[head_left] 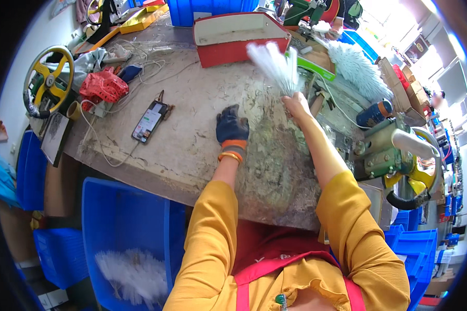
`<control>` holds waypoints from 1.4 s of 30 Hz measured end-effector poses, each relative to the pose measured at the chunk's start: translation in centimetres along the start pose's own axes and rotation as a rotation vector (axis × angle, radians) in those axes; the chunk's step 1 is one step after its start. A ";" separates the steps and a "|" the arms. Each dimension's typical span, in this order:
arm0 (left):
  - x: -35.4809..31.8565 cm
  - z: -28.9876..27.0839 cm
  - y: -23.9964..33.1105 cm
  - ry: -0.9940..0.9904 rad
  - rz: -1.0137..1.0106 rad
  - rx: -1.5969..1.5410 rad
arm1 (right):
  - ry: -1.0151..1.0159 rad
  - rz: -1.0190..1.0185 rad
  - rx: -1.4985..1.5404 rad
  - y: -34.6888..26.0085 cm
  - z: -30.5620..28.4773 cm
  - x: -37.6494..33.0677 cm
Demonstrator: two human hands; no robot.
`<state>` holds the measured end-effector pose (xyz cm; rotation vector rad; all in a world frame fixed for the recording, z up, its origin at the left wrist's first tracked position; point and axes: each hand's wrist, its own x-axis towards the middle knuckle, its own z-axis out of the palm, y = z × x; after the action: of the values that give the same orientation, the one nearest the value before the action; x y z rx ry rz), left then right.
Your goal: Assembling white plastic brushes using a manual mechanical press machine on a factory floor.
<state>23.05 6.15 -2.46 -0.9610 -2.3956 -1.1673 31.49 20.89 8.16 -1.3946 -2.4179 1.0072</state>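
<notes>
My right hand (297, 105), bare, is closed round the lower end of a bunch of white, translucent bristle-like strands (275, 65). The strands fan out up and to the left, blurred at their tips, in front of a red tray with a white inside (244, 51). My left hand (232, 126) wears a dark blue work glove with an orange and grey cuff. It is over the middle of the worktable (187, 111), palm down, fingers slightly bent and apart, with nothing seen in it. A hammer-like tool (319, 101) lies just right of my right hand.
A phone (150, 122) with a cable lies left on the table, near red cloth (104, 85). Machines with yellow handwheels (49, 80) stand at both sides. At right are a dark bottle (374, 113) and a white bristly bundle (360, 67). A blue bin (124, 207) below holds white strands.
</notes>
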 end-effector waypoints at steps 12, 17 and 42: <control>-11.4 -10.5 5.1 0.149 -0.002 -0.347 | -0.244 -0.241 0.728 8.4 6.9 -14.0; -21.7 -16.0 6.5 0.029 -0.041 -0.394 | -0.138 -0.386 0.416 5.7 6.1 -17.5; -24.7 -48.2 -5.9 -0.113 -0.181 1.308 | -1.511 -0.091 0.777 1.8 2.9 -30.7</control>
<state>36.25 -45.01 10.98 -0.3333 -2.5694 0.5214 48.24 -5.02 10.24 -0.0810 -1.9681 3.2171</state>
